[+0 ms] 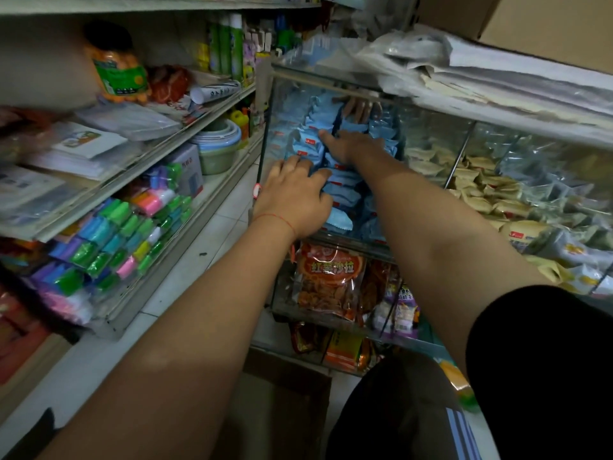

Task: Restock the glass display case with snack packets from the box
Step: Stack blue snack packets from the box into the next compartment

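Open top of glass display case [265, 104] admits both arms. Blue snack packets [343, 190] fill compartment nearly to rim. Paper pile [464, 78] overhangs rear edge; metal divider [459, 157] bounds compartment rightward.

Both hands reach into the left compartment of the clear glass display case [268, 127], the left hand [295, 197] nearer, the right hand [351, 147] deeper, resting on the blue plastic snack packets [341, 190]. Beige wrapped packets [477, 190] fill the compartment to the right; an orange printed snack bag [328, 277] sits below.
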Demonstrator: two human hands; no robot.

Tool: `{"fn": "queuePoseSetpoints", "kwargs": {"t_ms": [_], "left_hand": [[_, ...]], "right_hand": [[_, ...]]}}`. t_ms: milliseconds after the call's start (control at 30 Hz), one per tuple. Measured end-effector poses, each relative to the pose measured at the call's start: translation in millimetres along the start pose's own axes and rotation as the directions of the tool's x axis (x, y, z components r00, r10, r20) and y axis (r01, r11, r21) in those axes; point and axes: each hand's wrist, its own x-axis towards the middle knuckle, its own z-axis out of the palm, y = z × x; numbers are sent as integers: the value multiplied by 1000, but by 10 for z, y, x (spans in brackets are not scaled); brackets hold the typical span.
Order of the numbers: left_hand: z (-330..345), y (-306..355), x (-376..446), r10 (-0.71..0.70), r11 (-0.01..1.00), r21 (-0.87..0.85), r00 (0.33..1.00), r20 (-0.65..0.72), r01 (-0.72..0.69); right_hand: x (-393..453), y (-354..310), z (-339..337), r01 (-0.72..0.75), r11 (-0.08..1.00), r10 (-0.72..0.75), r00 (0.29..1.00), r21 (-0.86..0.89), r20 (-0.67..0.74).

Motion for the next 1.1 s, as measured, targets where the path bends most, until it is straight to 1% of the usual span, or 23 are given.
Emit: {"fn": "queuePoseSetpoints", "kwargs": {"t_ms": [133,267,333,400,467,567,600,667,700,733,800,867,900,967,1033,1100], "left_hand": [[17,12,-27,0,1000,-7,1000,-2,0],[25,37,-32,0,1000,-4,1000,3,0],[24,38,-35,0,1000,-1,1000,2,0],[17,36,-35,2,1000,1,1000,-1,-2],[13,37,-32,3,1000,7,1000,-4,-3],[10,18,-19,4,1000,7,1000,-8,-4],[14,10,-18,3,1000,7,1000,-8,-3],[21,0,-23,-2,1000,10,1000,-8,2],[25,-1,-26,-5,1000,12,1000,-8,5],[27,-1,-26,-6,1000,15,1000,-11,6],[29,-4,-18,-4,1000,18,1000,-24,4],[27,-2,-15,-1,1000,20,999,-32,2],[27,2,-17,4,1000,21,999,-34,-3],[34,7,-16,13,1000,19,999,-37,-12],[40,-2,-15,13,1000,19,999,-36,-12],[49,-6,-20,10,1000,20,999,-34,-9]], "right_hand": [[-36,-9,21,-9,998,10,1000,-57,12],[-12,-24,-6,-32,996,37,998,-80,56],[11,-60,-60,-31,997,35,998,-73,52],[36,-151,-87,32,998,-32,999,-54,2],[55,-268,-74,142,989,-143,989,-30,-38],[11,-363,-53,197,976,-202,978,97,50],[0,-362,-48,221,968,-228,973,120,48],[-28,-309,-27,266,953,-266,964,146,-23],[-34,-260,-6,252,952,-244,967,172,-67],[-37,-202,28,206,958,-189,977,199,-102],[-41,-66,97,62,974,-32,989,218,-141],[-90,85,134,-71,970,102,987,231,-123],[-110,152,145,-116,965,142,985,237,-98],[-109,247,138,-154,958,168,985,241,-39],[-84,290,108,-163,952,161,986,258,28],[-102,291,107,-189,946,182,982,264,48]]}}
